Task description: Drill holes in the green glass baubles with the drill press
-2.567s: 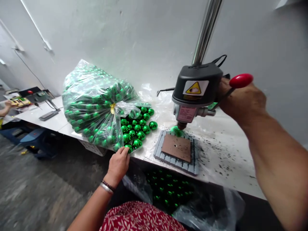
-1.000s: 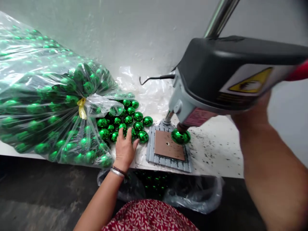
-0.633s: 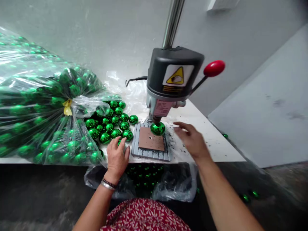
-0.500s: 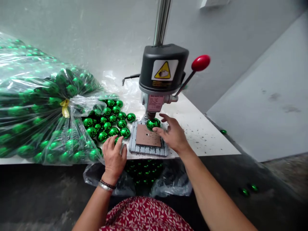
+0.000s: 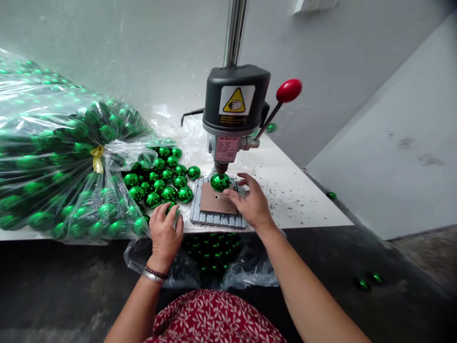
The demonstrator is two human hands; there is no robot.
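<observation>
Two hands in play: I see both low at the front edge of the white table [image 5: 307, 209], one on either side of the grey base plate [image 5: 214, 218].
Bag, far left: clear bag of green balls [image 5: 60, 162], tied with a yellow strip, lying on its side.
Loose balls: a cluster of green balls [image 5: 162, 178] just right of the bag's mouth, touching one another.
Left hand [image 5: 164, 233]: palm down at the near edge of that cluster, fingers curled over a ball I can barely see — closed on it or only resting, I cannot tell.
Ball under the spindle: one green ball [image 5: 220, 182] sits at the back of the base plate, right below the drill press head [image 5: 233, 107].
Right hand [image 5: 252, 202]: the nearer hand — the ball lies just ahead and to its left, fingertips spread loose about its right side, touching or nearly so, not closed on it.
Right arm pose: forearm runs in from lower right, wrist low, palm down.
Lever: red knob [image 5: 288, 90] up and right, untouched.
Below the table: a second bag with green balls [image 5: 214, 250].
</observation>
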